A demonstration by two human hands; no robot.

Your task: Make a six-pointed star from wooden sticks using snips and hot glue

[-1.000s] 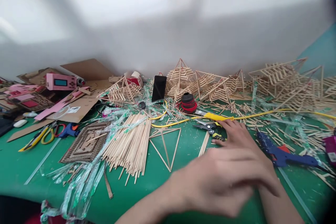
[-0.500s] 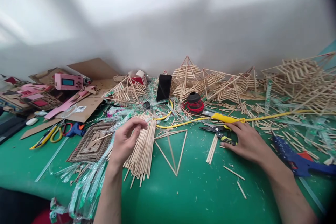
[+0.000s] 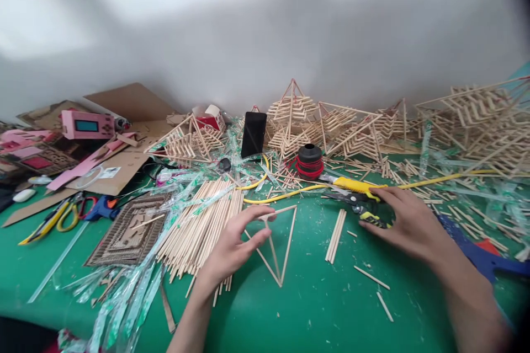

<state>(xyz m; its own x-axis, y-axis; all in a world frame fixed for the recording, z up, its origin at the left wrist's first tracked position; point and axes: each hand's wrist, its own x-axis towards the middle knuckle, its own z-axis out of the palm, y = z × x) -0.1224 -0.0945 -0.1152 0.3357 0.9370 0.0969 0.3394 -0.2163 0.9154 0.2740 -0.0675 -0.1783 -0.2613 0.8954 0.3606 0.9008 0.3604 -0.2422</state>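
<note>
My left hand [image 3: 238,245] is open, thumb and fingers apart, over the upper left corner of a small frame of glued wooden sticks [image 3: 289,240]. Whether its fingertips touch the sticks I cannot tell. My right hand [image 3: 408,226] is closed around the yellow-and-black handles of a pair of snips [image 3: 358,204], their blades pointing left. Just behind the snips lies a yellow utility knife [image 3: 354,184]. A fanned pile of wooden sticks [image 3: 202,226] rests left of the frame, partly behind my left hand. A few sticks [image 3: 336,236] lie left of the snips.
Stick pyramids [image 3: 292,113] stand along the wall. A black phone [image 3: 253,135] leans upright beside a spool with red wire [image 3: 309,162]. A blue glue gun [image 3: 467,245] lies partly behind my right arm. Cardboard [image 3: 136,102], plastic strips [image 3: 141,276] and scissors [image 3: 68,220] are on the left.
My left hand has moved right, from above the stick pile to the stick frame. My right hand has shifted the snips a little to the right, off the ends of the few sticks.
</note>
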